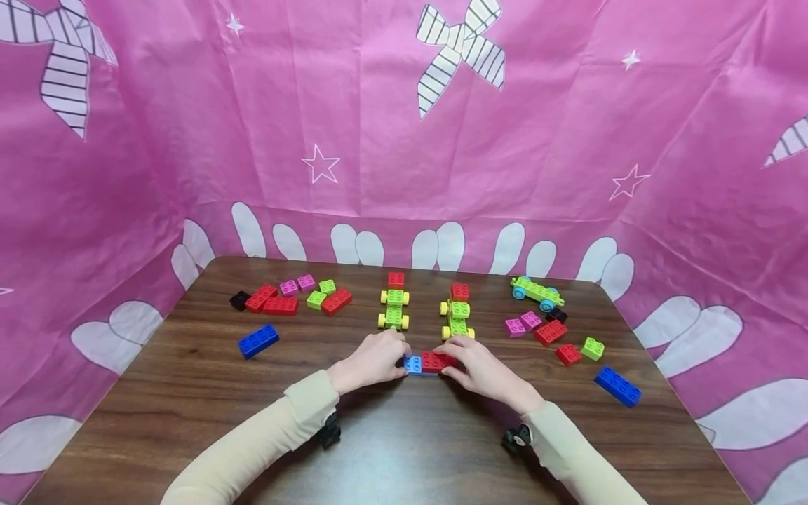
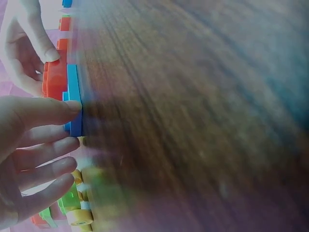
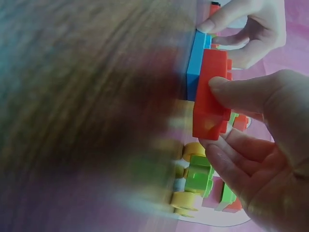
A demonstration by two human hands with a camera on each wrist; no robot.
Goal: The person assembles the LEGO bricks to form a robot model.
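Observation:
Near the middle of the table, a light blue toy building plate [image 1: 413, 364] lies low over the wood, its left end pinched between thumb and fingers of my left hand [image 1: 376, 361]. A red building brick [image 3: 211, 92] overlaps the right part of the plate and juts past its end. My right hand [image 1: 486, 368] grips this brick with the thumb on its near side and fingers on the far side. Just beyond the hands stand two green toy cars with yellow wheels, the left car [image 1: 394, 315] and the right car [image 1: 459, 326]. Each has a red brick behind.
A blue brick [image 1: 259, 341] lies at left, near red, pink, green and black bricks. At right are another blue brick [image 1: 617, 386], several small bricks, and a green car base [image 1: 536, 292] with blue wheels. Pink fabric [image 1: 391, 182] hangs around the table's back and sides.

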